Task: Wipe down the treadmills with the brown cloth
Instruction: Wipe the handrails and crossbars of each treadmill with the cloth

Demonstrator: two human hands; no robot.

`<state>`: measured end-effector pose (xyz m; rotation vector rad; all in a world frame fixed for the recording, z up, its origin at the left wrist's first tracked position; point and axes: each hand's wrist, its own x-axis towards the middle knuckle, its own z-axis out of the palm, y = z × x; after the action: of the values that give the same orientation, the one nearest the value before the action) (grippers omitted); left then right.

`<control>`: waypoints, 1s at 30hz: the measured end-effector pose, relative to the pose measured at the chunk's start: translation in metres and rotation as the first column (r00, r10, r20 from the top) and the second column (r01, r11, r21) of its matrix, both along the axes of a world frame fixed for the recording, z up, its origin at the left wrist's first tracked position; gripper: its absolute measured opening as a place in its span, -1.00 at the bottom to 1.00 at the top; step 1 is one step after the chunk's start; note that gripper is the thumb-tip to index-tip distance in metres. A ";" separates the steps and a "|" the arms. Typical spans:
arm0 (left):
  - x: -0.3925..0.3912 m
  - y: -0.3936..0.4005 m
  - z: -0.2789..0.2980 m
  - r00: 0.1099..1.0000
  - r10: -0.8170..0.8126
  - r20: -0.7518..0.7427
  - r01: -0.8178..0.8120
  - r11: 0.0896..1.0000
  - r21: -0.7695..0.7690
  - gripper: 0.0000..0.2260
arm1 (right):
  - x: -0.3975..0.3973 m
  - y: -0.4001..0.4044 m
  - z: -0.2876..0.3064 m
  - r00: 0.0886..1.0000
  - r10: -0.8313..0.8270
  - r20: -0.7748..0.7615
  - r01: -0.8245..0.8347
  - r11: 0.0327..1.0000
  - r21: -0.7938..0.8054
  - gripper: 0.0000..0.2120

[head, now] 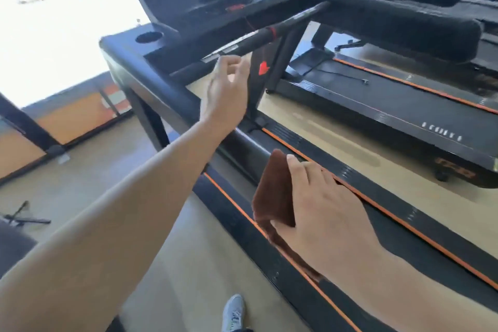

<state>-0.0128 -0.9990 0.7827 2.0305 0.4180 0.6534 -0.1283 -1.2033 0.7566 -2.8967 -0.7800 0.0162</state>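
While my left hand [225, 94] reaches forward with its fingers loosely spread and nothing in them, my right hand [320, 205] grips the brown cloth [272, 191], which is folded and pinched between thumb and fingers, well apart from the left and lower in the head view. The cloth is off any surface, hanging above the near treadmill's side rail [242, 213].

Observation: the left fingertips sit just below the front handlebar [258, 38] of the near treadmill [167, 94]; whether they touch it I cannot tell, since the frame is blurred there. The handlebar's long axis runs up and away to the right from the left hand, towards the second treadmill [377, 105] beyond.

Judgement: the handlebar lies ahead of and above the cloth hand, with the left hand plainly the nearer of the two. For a wipe along that bar, the right hand would have to carry the cloth forward and upward past the upright post [258, 81], then travel along the bar's length.

A shoe [234, 311] shows on the floor [107, 170] below both hands.
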 end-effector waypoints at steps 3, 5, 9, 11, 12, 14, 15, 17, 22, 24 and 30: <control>-0.036 0.044 -0.020 0.962 0.266 0.060 -0.259 0.960 -0.105 -0.72 | 0.012 0.019 0.006 0.987 0.157 -0.021 -0.158 0.985 -0.067 -0.08; -0.056 0.065 -0.031 0.942 0.337 -0.007 -0.335 0.932 -0.138 -0.71 | 0.028 0.036 0.014 0.976 0.214 -0.034 -0.216 0.973 -0.083 -0.03; -0.066 0.089 -0.046 0.925 0.374 -0.063 -0.379 0.900 -0.215 -0.75 | 0.060 0.080 0.019 0.961 0.252 -0.117 -0.263 0.961 -0.091 0.02; -0.058 0.094 -0.050 0.928 0.365 -0.080 -0.372 0.889 -0.267 -0.78 | 0.076 0.100 0.021 0.956 0.251 -0.155 -0.264 0.962 -0.070 0.01; -0.056 0.094 -0.052 0.928 0.363 -0.090 -0.373 0.882 -0.289 -0.77 | 0.083 0.108 0.021 0.952 0.249 -0.178 -0.263 0.963 -0.060 0.00; -0.051 0.091 -0.053 0.928 0.359 -0.097 -0.371 0.871 -0.322 -0.71 | 0.097 0.123 0.022 0.946 0.236 -0.221 -0.251 0.967 -0.042 -0.01; -0.049 0.089 -0.054 0.928 0.360 -0.098 -0.372 0.868 -0.330 -0.68 | 0.103 0.129 0.023 0.941 0.229 -0.247 -0.244 0.969 -0.030 -0.01; -0.046 0.085 -0.053 0.929 0.357 -0.099 -0.369 0.865 -0.341 -0.63 | 0.115 0.142 0.026 0.926 0.209 -0.314 -0.221 0.975 -0.005 -0.02; -0.038 0.062 -0.059 0.914 0.394 -0.095 -0.396 0.817 -0.420 -0.53 | 0.143 0.167 0.031 0.840 0.197 -0.505 -0.152 0.980 0.129 0.07; -0.032 0.057 -0.058 0.895 0.441 -0.061 -0.411 0.765 -0.496 -0.50 | 0.153 0.176 0.030 0.796 0.220 -0.564 -0.124 0.971 0.204 0.07; -0.016 0.058 -0.049 0.828 0.560 -0.012 -0.488 0.710 -0.508 -0.39 | 0.181 0.210 0.019 0.681 0.277 -0.678 0.006 0.923 0.384 -0.12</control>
<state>-0.0284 -0.9408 0.7334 1.3510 0.9981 0.9219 0.0527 -0.9932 0.7761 -2.1652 -0.7261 0.8880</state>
